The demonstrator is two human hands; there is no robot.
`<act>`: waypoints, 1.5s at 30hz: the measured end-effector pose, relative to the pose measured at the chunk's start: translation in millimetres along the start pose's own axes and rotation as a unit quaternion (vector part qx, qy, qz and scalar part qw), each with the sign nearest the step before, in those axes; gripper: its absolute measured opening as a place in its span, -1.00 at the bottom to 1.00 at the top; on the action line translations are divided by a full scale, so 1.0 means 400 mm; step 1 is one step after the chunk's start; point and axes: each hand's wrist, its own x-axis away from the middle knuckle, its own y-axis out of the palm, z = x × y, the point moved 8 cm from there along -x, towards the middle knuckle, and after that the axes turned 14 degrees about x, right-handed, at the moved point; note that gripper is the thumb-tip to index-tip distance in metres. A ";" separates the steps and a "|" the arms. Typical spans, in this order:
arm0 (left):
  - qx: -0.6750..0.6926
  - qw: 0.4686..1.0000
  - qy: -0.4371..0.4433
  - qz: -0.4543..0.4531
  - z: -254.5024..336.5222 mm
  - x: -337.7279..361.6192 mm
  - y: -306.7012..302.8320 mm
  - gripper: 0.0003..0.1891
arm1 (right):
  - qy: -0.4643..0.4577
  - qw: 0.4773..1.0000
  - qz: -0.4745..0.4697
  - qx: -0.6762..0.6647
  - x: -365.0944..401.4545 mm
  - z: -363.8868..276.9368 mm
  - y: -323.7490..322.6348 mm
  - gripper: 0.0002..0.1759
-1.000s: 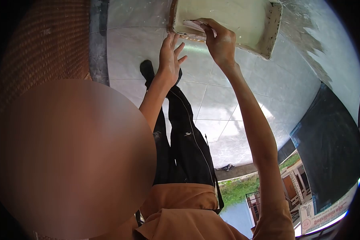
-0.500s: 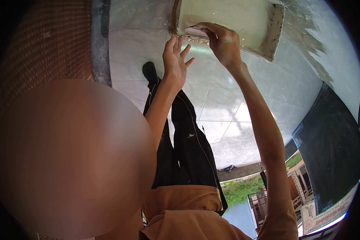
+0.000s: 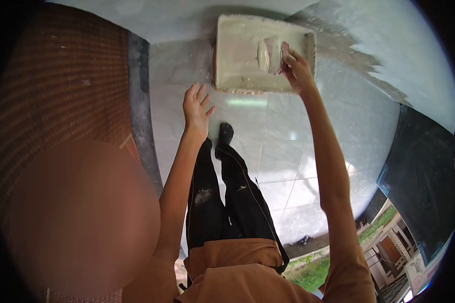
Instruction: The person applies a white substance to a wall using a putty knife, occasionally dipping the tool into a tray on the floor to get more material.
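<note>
The right hand [image 3: 298, 70] pinches the paste-coated scraper [image 3: 275, 54] by one edge over the shallow tray [image 3: 240, 85], while the left hand [image 3: 196, 112], fingers loosely spread, holds nothing; tilting the scraper beyond the tray could drop wet-looking paste [image 3: 262, 55] onto the tiled floor [image 3: 283, 118].

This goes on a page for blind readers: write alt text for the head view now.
A person's right hand holds a flat tool, smeared with something pale, over a shallow tray. The empty left hand hovers open, apart from the tray. Behind are black-trousered legs and a tiled floor.
</note>
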 end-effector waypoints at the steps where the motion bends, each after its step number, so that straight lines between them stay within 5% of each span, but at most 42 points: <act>1: -0.001 1.000 0.010 -0.010 0.027 0.017 0.022 -0.19 | -0.006 0.999 0.009 -0.045 0.044 -0.053 0.006 -0.66; 9: -0.077 0.981 0.111 -0.137 0.282 0.208 0.273 -0.22 | -0.164 0.939 0.012 -0.302 0.265 -0.441 0.052 -0.54; 16: -0.179 0.904 0.303 -0.243 0.599 0.484 0.534 -0.31 | -0.327 0.877 0.010 -0.352 0.473 -0.873 0.111 -0.52; 25: -0.234 0.666 0.635 -0.316 1.034 0.935 0.766 -0.42 | -0.545 0.777 0.073 -0.306 0.729 -1.353 0.210 -0.51; 27: -0.250 0.574 0.724 -0.291 1.135 1.028 0.789 -0.45 | -0.594 0.748 0.104 -0.279 0.765 -1.427 0.252 -0.51; 32: -0.261 0.456 0.809 -0.264 1.362 1.163 0.824 -0.47 | -0.663 0.679 0.178 -0.260 0.824 -1.606 0.385 -0.55; 36: -0.292 0.324 0.876 -0.206 1.528 1.196 0.875 -0.46 | -0.744 0.582 0.287 -0.158 0.850 -1.748 0.484 -0.73; 40: -0.303 0.258 0.901 -0.174 1.633 1.227 0.933 -0.44 | -0.819 0.370 0.432 0.075 0.906 -1.868 0.649 -0.71; 42: -0.296 0.201 0.929 -0.095 1.676 1.229 0.956 -0.43 | -0.838 0.297 0.431 0.154 0.897 -1.917 0.722 -0.46; 45: -0.253 0.149 0.953 -0.072 1.720 1.246 0.969 -0.42 | -0.827 0.239 0.447 0.243 0.850 -1.985 0.794 -0.37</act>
